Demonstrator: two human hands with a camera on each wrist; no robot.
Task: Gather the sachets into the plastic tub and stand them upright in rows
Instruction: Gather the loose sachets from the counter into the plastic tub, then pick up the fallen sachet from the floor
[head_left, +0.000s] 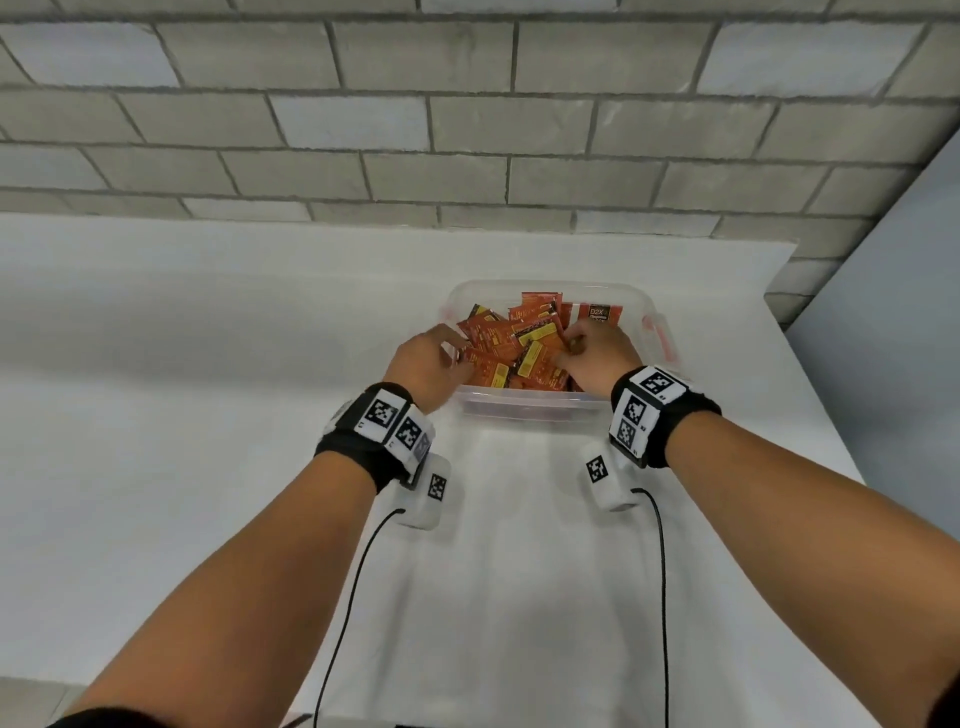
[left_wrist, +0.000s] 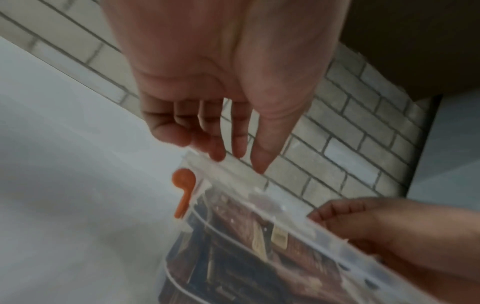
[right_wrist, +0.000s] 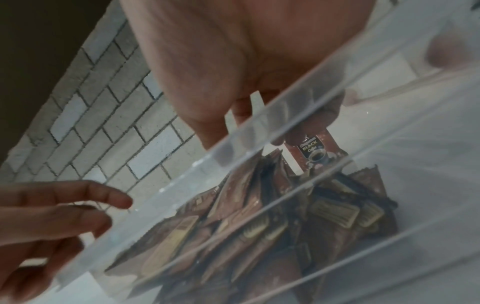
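I see one clear plastic tub with orange side clips (head_left: 524, 408) on the white table (head_left: 208, 415), and inside it a loose heap of red-orange foil sachets with yellow label panels (head_left: 511, 345), too jumbled to count. One at the back reads "D2X" from the head view; through the tub wall, the right-wrist view shows one sachet printed "BLACK Coffee" (right_wrist: 313, 152). My left hand (head_left: 428, 364) hangs over the tub's left rim, fingers loosely spread. My right hand (head_left: 597, 353) pinches that sachet among the pile. Both wrists wear black bands with square-code markers (head_left: 647, 408).
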